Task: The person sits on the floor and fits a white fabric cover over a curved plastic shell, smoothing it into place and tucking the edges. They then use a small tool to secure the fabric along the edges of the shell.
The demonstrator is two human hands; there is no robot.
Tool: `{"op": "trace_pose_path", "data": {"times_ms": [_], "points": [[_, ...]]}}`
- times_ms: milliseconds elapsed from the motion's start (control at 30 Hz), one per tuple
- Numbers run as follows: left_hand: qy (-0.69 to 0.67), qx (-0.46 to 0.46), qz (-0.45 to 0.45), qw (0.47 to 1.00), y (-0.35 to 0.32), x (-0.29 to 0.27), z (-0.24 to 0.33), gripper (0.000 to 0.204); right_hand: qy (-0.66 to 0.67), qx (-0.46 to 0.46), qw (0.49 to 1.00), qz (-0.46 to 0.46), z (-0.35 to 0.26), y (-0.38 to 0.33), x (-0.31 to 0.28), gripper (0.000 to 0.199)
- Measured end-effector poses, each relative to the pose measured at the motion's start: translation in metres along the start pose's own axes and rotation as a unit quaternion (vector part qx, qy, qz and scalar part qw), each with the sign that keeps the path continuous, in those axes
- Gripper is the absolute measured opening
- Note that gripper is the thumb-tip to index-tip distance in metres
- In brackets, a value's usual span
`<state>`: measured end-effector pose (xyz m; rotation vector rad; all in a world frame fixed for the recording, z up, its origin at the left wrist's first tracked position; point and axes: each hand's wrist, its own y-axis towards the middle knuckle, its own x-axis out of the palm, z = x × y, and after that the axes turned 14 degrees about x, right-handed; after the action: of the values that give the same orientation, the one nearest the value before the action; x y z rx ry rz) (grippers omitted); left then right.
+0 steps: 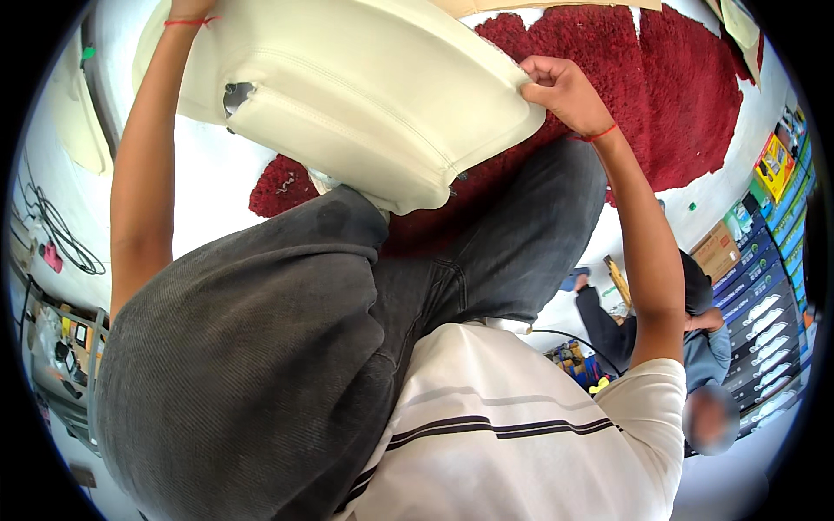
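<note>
A large cream panel [347,95] with stitched seams, shaped like car door trim, is tilted above my knees. It has a dark opening near its left part. My right hand [565,91] is closed on the panel's right corner, thumb and fingers pinching the edge. My left hand [191,9] is at the panel's upper left, cut off by the top of the picture. Its fingers are out of sight. Under the panel lies a dark red shaggy carpet [678,104] with ragged edges.
Another cream panel [78,113] is at the far left. Below it are coiled black cables [65,234] and a metal rack [65,382]. At right, another person [708,343] sits near stacked boxes [756,321]. A brown cardboard piece [556,4] lies at the top.
</note>
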<state>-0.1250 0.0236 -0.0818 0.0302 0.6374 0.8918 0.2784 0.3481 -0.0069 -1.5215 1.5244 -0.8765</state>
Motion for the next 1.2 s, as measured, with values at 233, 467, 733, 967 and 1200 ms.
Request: {"op": "trace_pose_path", "data": {"times_ms": [233,467,733,967,1200], "points": [[0.240,-0.156,-0.189,0.939,-0.028,-0.093,-0.047,0.053,0.083,-0.132,0.986,0.061,-0.045,-0.002,0.021,0.024],[-0.021,0.076,-0.427,0.901,0.007,-0.018,0.134,0.030,-0.042,-0.219,0.968,0.113,-0.131,0.006,0.063,0.032],[-0.130,0.001,-0.498,0.857,0.003,0.014,0.153,0.038,-0.087,-0.270,0.936,0.206,-0.130,-0.007,0.086,0.040],[0.084,0.161,-0.418,0.890,-0.008,0.047,0.177,0.069,0.136,-0.197,0.962,0.130,-0.092,-0.009,0.095,0.028],[0.041,-0.014,-0.453,0.890,-0.006,-0.050,0.112,0.046,0.186,-0.173,0.963,0.088,-0.091,-0.002,0.065,0.027]]}}
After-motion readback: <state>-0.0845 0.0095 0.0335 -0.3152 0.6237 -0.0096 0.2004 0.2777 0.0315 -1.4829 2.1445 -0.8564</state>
